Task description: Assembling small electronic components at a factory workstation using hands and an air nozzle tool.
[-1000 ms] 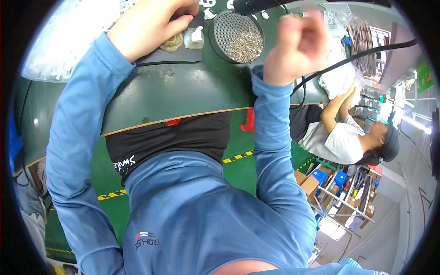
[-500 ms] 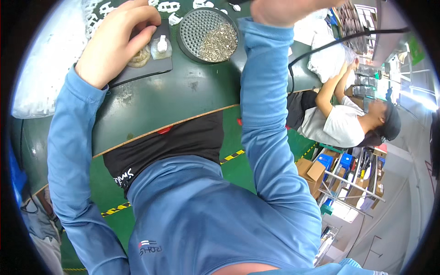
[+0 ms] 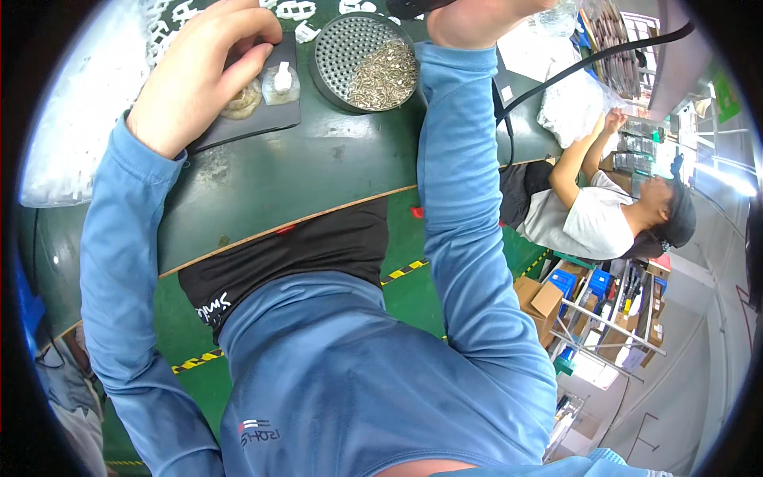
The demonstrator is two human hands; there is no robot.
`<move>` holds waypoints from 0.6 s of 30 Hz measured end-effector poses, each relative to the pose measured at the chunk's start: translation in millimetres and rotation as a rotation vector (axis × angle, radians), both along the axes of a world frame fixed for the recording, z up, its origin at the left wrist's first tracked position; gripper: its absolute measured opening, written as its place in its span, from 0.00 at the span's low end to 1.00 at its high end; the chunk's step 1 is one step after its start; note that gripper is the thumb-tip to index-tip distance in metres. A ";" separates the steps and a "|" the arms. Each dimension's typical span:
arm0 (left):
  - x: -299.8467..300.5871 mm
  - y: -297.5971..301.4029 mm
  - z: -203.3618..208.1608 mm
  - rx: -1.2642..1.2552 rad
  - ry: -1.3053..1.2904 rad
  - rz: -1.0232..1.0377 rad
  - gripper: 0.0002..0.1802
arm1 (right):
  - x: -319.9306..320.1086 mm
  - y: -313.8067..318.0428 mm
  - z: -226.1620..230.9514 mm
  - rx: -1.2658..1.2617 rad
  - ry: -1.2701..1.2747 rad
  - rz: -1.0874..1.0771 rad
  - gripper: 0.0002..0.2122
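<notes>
My left hand (image 3: 199, 75) rests over a dark flat board (image 3: 278, 118), its fingers bent with thumb and forefinger close together. What lies under those fingers is hidden. Beside the thumb, a translucent block (image 3: 292, 89) with a small white plastic piece (image 3: 282, 77) on it sits on the board, next to a yellowish round lump (image 3: 242, 103). My right hand (image 3: 477, 22), cut off by the upper edge, is closed around a black tool (image 3: 413, 6) that shows only in part. Between the hands stands a round dark tray (image 3: 332, 65) holding many small metal screws (image 3: 385, 75).
White plastic parts (image 3: 296, 10) lie along the far edge. A large clear bag (image 3: 75, 119) of white pieces fills the table's left. A black cord (image 3: 588, 62) curves across the right. Another person (image 3: 588, 211) sits at the right, hands by a white bag (image 3: 568, 111).
My right hand has shifted left and slightly down, bringing more of the black tool into view beyond the screw tray. The cord has swung along. My left hand stays nearly still.
</notes>
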State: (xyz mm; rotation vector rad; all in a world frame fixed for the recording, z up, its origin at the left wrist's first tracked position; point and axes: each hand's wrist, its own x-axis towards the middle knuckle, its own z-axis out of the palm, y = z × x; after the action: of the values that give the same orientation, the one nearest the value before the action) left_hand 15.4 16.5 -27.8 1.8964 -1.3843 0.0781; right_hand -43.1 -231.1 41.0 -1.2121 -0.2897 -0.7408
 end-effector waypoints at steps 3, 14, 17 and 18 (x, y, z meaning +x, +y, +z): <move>0.8 -0.5 -1.1 -0.011 -0.025 -0.004 0.07 | 0.6 -1.8 -1.1 -0.002 -0.001 -0.016 0.38; 0.9 -1.0 -0.4 -0.020 -0.017 -0.009 0.07 | 9.9 -19.8 -11.5 -0.200 -0.036 -0.061 0.38; 2.0 -1.2 -1.7 0.010 -0.025 -0.006 0.07 | 8.5 -19.0 -10.8 -0.216 -0.024 -0.093 0.38; 1.9 -2.2 -3.3 -0.024 -0.060 -0.005 0.07 | 7.8 -19.3 -10.4 -0.245 -0.018 -0.103 0.38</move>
State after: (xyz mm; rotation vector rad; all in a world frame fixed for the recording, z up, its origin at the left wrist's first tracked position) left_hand 17.3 14.4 -31.1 1.8848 -1.4217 0.1492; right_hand -35.3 -250.4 30.5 -1.4614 -0.3425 -0.8225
